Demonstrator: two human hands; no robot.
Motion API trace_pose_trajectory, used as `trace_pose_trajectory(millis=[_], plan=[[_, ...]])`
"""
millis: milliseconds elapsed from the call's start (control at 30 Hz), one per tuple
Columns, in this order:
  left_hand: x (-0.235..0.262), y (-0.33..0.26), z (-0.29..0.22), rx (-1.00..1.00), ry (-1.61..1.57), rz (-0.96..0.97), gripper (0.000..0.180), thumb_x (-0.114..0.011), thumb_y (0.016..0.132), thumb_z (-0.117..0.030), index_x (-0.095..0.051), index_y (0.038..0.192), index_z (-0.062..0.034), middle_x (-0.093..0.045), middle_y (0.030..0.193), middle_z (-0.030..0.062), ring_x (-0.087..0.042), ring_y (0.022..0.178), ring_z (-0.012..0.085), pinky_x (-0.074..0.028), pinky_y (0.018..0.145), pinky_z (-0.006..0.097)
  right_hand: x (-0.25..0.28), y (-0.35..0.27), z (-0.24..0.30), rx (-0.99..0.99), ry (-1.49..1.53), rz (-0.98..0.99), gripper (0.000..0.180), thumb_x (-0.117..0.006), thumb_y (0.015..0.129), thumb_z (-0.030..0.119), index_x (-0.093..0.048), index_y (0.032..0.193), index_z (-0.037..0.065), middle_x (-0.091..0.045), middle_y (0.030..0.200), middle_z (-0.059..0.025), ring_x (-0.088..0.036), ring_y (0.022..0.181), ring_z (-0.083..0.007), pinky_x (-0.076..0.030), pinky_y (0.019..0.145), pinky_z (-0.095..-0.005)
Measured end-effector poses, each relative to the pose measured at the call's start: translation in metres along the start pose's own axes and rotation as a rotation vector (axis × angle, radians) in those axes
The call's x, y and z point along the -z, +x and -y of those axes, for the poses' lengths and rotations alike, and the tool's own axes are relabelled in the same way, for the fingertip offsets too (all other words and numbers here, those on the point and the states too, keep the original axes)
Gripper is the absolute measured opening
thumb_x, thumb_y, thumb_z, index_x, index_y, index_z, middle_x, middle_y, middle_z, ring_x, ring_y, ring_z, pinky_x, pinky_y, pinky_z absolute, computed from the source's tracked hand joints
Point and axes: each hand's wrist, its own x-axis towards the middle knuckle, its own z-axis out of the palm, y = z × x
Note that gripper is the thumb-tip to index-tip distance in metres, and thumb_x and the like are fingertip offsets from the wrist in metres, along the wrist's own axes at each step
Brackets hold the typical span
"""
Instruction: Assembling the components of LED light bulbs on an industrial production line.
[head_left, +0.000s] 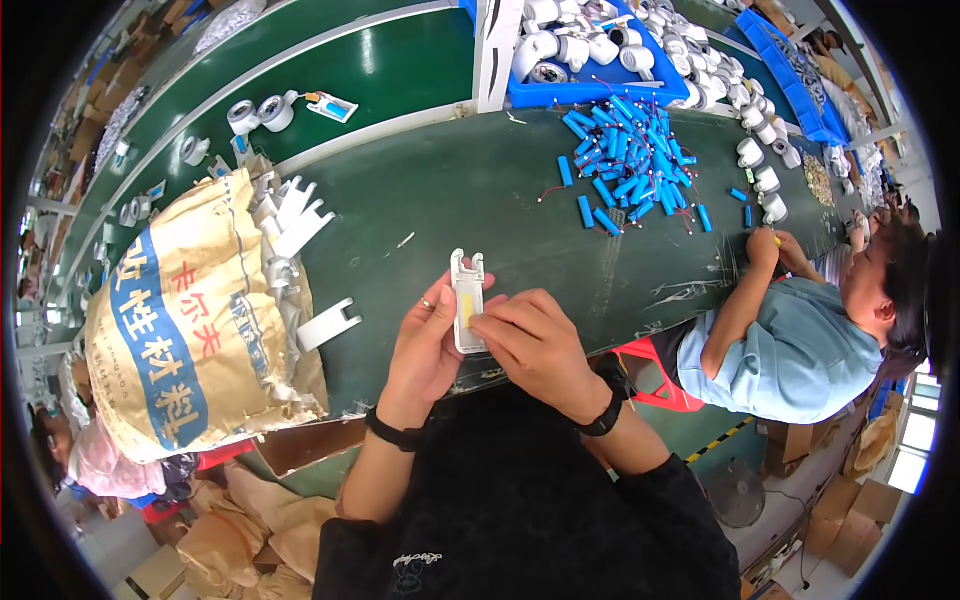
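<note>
My left hand (422, 348) is closed around the side of a white plastic housing (461, 340), held upright above the front of the green workbench. Two hooked prongs stick up at the housing's top end, and a pale yellow strip (468, 305) lies in its recess. The bent fingers of my right hand (540, 352) press together against the housing's right side, by the lower part of the strip. Whether those fingertips pinch the strip itself is hidden. A similar white housing (328, 324) lies on the bench to the left, near the mouth of a paper sack.
The tan printed sack (110, 330) spills white housings at left. Blue wired battery cells (630, 165) are heaped at the back, before a blue bin (590, 95) of white round fittings. At right, a co-worker (790, 350) in light blue handles something small near a red stool (660, 375).
</note>
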Motion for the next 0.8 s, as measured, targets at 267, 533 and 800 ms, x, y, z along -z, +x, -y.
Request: trace_pose_trajectory(millis=[267, 533, 800], plan=[[-0.001, -0.019, -0.003, -0.022, 0.064, 0.015, 0.048, -0.05, 0.106, -0.027, -0.043, 0.147, -0.0021, -0.06, 0.135, 0.0159, -0.063, 0.119, 0.033, -0.056, 0.098, 0.041, 0.004, -0.004, 0.015, 0.28, -0.152, -0.018, 0.03, -0.073, 0.07, 0.004, -0.068, 0.099, 0.001, -0.062, 0.093, -0.0055, -0.061, 0.081, -0.0216, -0.054, 0.067, -0.0323], [0.004, -0.055, 0.013, -0.026, 0.082, 0.069, 0.049, -0.053, 0.105, -0.027, -0.044, 0.146, -0.0025, -0.061, 0.133, 0.0147, -0.065, 0.116, 0.0283, -0.058, 0.094, 0.038, 0.005, -0.039, 0.046, 0.242, -0.182, -0.007, 0.029, -0.076, 0.07, 0.0, -0.071, 0.098, 0.002, -0.065, 0.093, -0.0057, -0.063, 0.081, -0.0238, -0.055, 0.066, -0.0332], [0.02, -0.078, 0.039, 0.015, 0.173, 0.075, 0.05, -0.052, 0.105, -0.03, -0.044, 0.147, -0.0034, -0.064, 0.131, 0.0133, -0.066, 0.111, 0.0185, -0.058, 0.089, 0.032, -0.003, -0.081, 0.056, 0.233, -0.205, -0.027, 0.027, -0.076, 0.069, 0.0, -0.071, 0.096, 0.003, -0.065, 0.092, -0.0049, -0.063, 0.078, -0.0233, -0.056, 0.064, -0.0325]])
